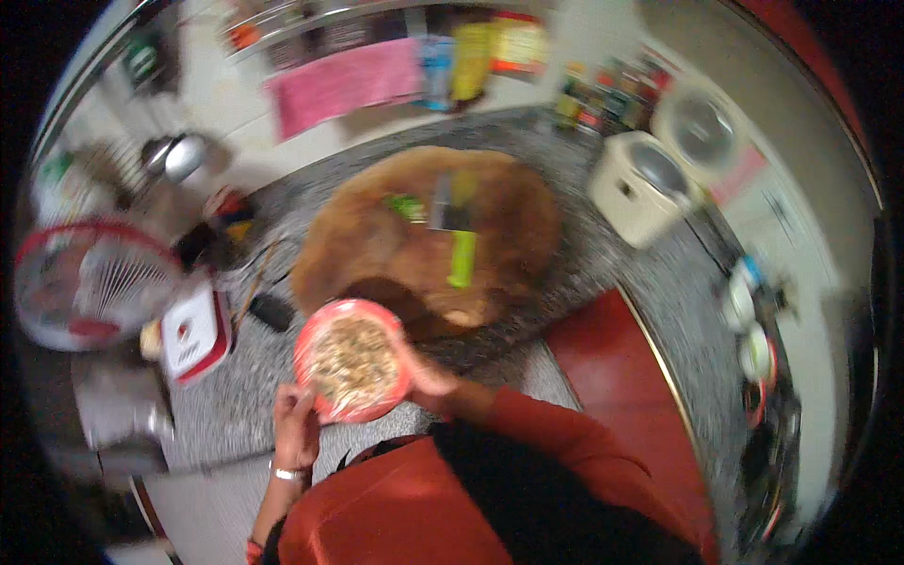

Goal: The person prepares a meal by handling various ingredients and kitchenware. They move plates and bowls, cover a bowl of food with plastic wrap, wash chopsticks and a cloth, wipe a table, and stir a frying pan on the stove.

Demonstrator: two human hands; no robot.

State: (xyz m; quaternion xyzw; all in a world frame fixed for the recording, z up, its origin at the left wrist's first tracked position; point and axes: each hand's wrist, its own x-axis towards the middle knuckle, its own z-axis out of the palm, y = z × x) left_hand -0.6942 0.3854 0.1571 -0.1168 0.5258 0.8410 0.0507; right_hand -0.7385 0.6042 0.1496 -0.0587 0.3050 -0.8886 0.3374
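Note:
Close to my body, both hands hold a red bowl point(305, 340) of chopped, light brown food point(357, 364) with green bits; a shiny film seems to cover it. My left hand point(296, 417) grips the rim at the lower left, and my right hand point(427, 374) supports the right side. Beyond the bowl lies a big round brown board point(374, 261). On it rest a cleaver point(453, 205) with a green handle point(462, 260) and a small heap of chopped green vegetable point(405, 207). The picture is blurred by motion.
A red-and-white fan point(99, 282) and a white device with red edge point(194, 335) stand left on the grey speckled counter point(226, 417). Right of the board are a cream appliance point(632, 194) and several bottles point(607, 99). A pink cloth point(346, 85) hangs behind.

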